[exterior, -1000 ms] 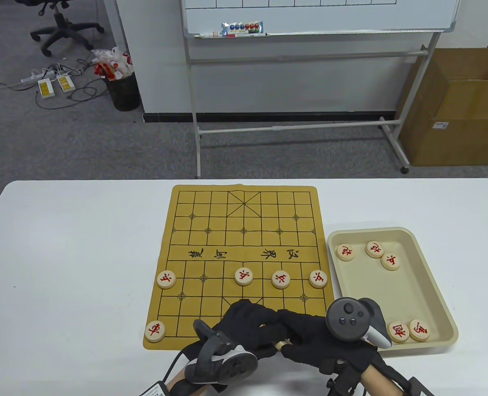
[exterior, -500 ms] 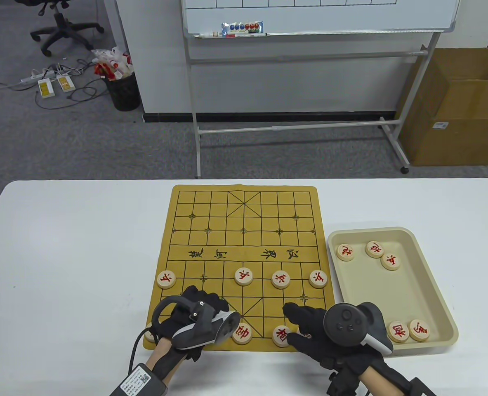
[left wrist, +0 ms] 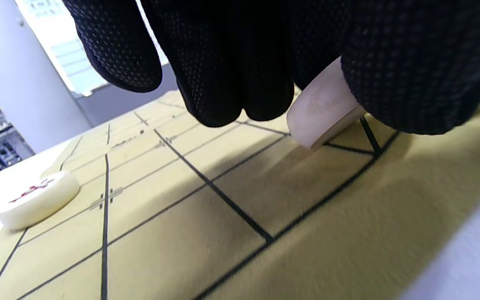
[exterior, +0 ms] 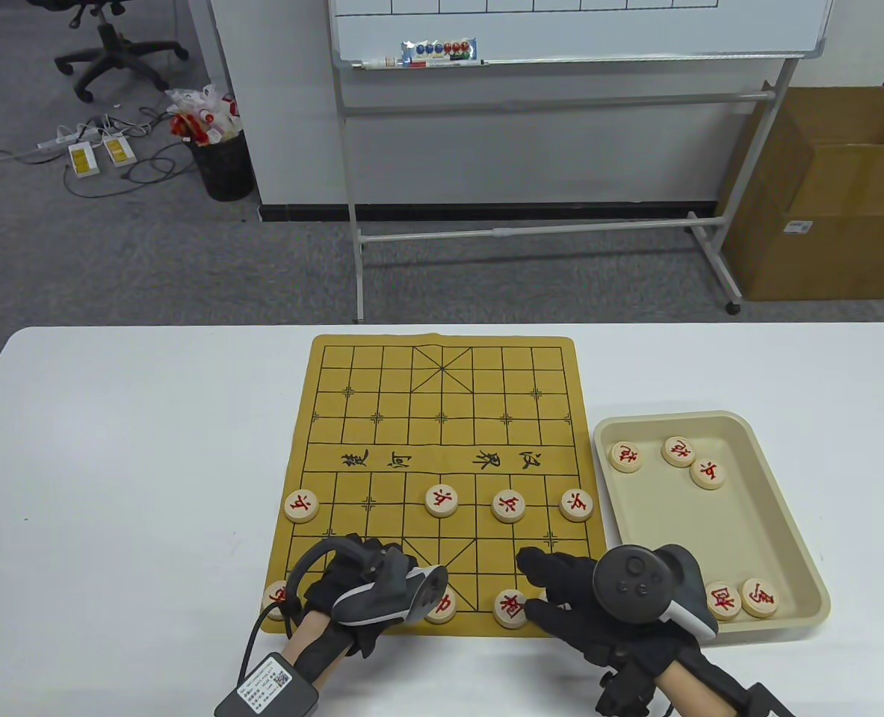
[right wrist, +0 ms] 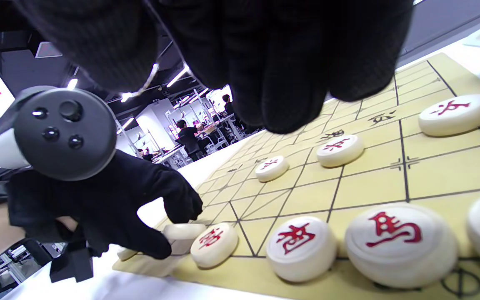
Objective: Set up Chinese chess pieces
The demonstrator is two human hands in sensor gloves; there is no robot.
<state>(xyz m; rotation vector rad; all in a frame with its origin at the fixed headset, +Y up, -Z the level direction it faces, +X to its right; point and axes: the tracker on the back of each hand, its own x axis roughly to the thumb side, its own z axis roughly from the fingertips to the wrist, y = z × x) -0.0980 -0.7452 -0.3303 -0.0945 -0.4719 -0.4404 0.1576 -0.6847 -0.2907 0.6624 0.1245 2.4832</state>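
The board (exterior: 442,478) lies on the table (exterior: 128,463) with the tray (exterior: 778,523) just beside its right edge. The left hand (exterior: 371,590) is at the board's near row, its fingers (left wrist: 231,62) and thumb pinching a tilted piece (left wrist: 321,112) whose edge touches the board. The right hand (exterior: 598,597) hovers, fingers loosely spread and holding nothing, above the near-row pieces (right wrist: 300,246).

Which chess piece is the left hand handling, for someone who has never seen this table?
Find the yellow board and follow its near edge leftward. There the left hand pinches a pale round piece; unlike its flat neighbours, it is tilted on edge, its face hidden.
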